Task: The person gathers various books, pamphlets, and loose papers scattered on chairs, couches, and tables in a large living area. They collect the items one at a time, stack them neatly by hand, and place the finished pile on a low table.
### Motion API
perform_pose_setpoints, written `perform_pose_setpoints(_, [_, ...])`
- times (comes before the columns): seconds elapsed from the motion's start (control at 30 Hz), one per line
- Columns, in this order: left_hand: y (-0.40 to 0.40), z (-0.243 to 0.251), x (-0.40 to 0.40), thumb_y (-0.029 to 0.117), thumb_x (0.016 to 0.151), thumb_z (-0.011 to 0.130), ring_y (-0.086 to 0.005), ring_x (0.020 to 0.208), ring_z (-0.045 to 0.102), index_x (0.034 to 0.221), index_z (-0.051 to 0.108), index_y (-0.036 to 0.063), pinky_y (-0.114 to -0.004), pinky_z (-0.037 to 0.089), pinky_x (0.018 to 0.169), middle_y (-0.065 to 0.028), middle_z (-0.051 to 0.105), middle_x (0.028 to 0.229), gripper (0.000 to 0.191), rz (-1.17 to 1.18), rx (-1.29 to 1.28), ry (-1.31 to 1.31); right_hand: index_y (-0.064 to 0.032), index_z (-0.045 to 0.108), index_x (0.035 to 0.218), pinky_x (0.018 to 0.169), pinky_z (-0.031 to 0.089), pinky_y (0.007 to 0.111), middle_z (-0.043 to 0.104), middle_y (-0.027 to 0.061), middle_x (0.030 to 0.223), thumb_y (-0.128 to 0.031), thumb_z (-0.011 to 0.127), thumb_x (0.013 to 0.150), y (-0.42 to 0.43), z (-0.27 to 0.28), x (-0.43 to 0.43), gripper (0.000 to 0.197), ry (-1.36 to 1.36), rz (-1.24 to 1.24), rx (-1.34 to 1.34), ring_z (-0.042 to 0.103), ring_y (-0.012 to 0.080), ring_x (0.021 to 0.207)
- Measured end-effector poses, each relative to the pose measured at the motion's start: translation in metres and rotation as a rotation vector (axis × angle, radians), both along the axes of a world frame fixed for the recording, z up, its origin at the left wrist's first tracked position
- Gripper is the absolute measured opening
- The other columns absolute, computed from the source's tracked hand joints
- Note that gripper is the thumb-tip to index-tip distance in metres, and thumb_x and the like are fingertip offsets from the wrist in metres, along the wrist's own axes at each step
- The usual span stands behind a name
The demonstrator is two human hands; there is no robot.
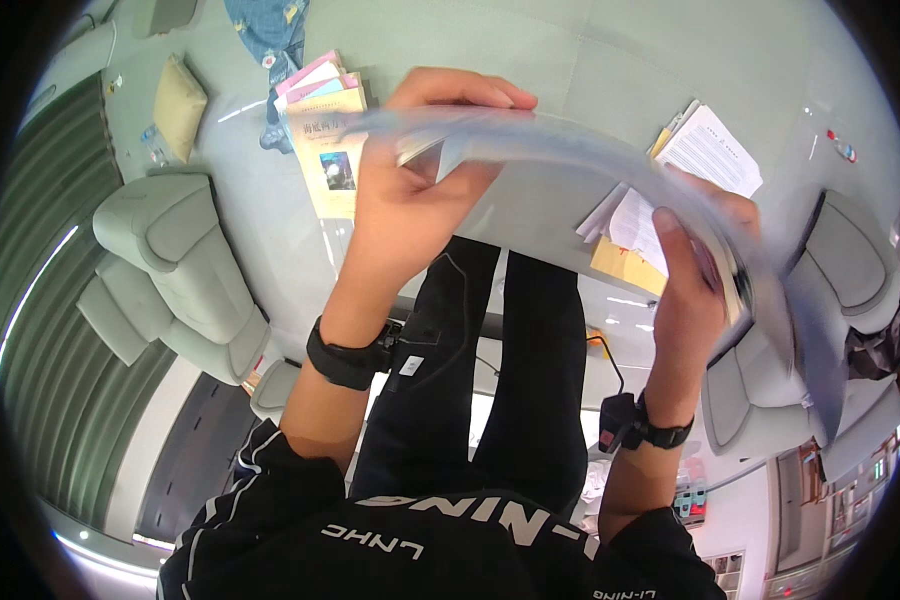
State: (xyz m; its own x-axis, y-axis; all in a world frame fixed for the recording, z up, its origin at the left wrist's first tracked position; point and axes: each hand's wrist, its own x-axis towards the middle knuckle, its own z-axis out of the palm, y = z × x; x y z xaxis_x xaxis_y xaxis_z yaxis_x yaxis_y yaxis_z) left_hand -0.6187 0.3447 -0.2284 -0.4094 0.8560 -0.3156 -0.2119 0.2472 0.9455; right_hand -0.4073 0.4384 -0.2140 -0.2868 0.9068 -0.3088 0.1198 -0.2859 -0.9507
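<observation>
A flexible, translucent bluish sheet bows in an arc between my two hands, blurred by motion. At its left part, my left hand has the sheet between thumb and fingers. My right hand is wrapped around the other end, with the thumb on the near side. Page-like edges show beside the right palm, but blur hides whether they belong to a book or folder. Under the left end of the sheet lies a stack of books, the top one with a cream cover bearing writing and a picture.
Printed papers lie on the pale grey surface at right, with more papers and a yellow envelope-like item nearer me. Blue patterned fabric lies behind the books. Grey padded chairs stand on both sides. A plastic bottle lies far right.
</observation>
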Motion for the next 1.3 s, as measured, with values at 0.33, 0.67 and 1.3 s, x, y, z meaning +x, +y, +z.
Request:
perform_pose_setpoints(0.33, [0.001, -0.047, 0.012, 0.02, 0.071, 0.082, -0.0166, 0.115, 0.053, 0.125, 0.053, 0.0052, -0.027, 0.043, 0.099, -0.008, 0.052, 0.127, 0.063, -0.009, 0.218, 0.124, -0.0006, 0.056, 0.108, 0.098, 0.046, 0.039, 0.062, 0.0183, 0.115, -0.024, 0.072, 0.084, -0.003, -0.035, 0.002, 0.037, 0.035, 0.166, 0.317, 0.059, 0.0261, 0.112])
perform_pose_setpoints(0.67, [0.046, -0.058, -0.01, 0.003, 0.079, 0.072, -0.0113, 0.098, 0.06, 0.102, 0.064, -0.0019, -0.025, 0.048, 0.087, -0.006, 0.065, 0.1, 0.024, -0.156, 0.073, 0.409, 0.0031, 0.066, 0.095, 0.079, 0.049, 0.027, 0.068, 0.0103, 0.097, -0.005, 0.079, 0.075, 0.026, -0.041, -0.016, 0.025, -0.354, 0.083, 0.395, 0.063, 0.0156, 0.087])
perform_pose_setpoints(1.3, [-0.045, -0.119, 0.042, 0.015, 0.083, 0.072, -0.0124, 0.086, 0.061, 0.109, 0.058, -0.0011, -0.027, 0.05, 0.078, -0.0072, 0.066, 0.096, 0.034, 0.282, -0.338, 0.092, 0.0042, 0.058, 0.107, 0.075, 0.049, 0.031, 0.067, 0.0153, 0.095, -0.021, 0.072, 0.083, -0.023, -0.128, -0.025, 0.038, -0.349, 0.194, -0.182, 0.063, 0.0201, 0.083])
